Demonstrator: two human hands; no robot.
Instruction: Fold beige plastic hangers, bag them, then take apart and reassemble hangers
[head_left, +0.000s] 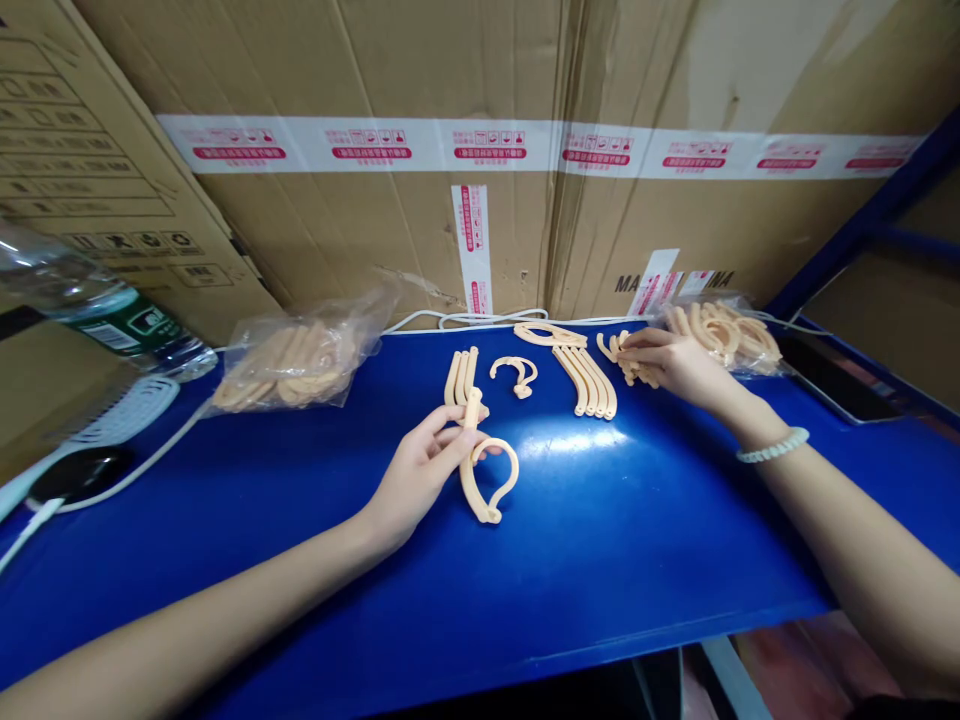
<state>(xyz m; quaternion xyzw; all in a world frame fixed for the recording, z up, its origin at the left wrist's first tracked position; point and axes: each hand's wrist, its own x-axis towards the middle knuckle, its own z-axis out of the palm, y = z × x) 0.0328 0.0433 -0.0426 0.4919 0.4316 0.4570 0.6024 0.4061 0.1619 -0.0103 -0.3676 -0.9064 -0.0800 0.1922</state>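
Note:
My left hand is closed on a beige plastic folding hanger, made of a curved hook and slim arms. Its hooked end hangs down over the blue tabletop. Just behind are several curved beige arms lying side by side, and a loose hook. To the right, my right hand has its fingers bent down onto a pile of small beige pieces; what sits between the fingertips is hidden. Between the hands lie another row of curved arms and a folded hanger.
Clear bags of beige parts lie at the left and right. A water bottle, a black round device and white cables stand left. A phone lies right. Cardboard boxes wall off the back of the blue table.

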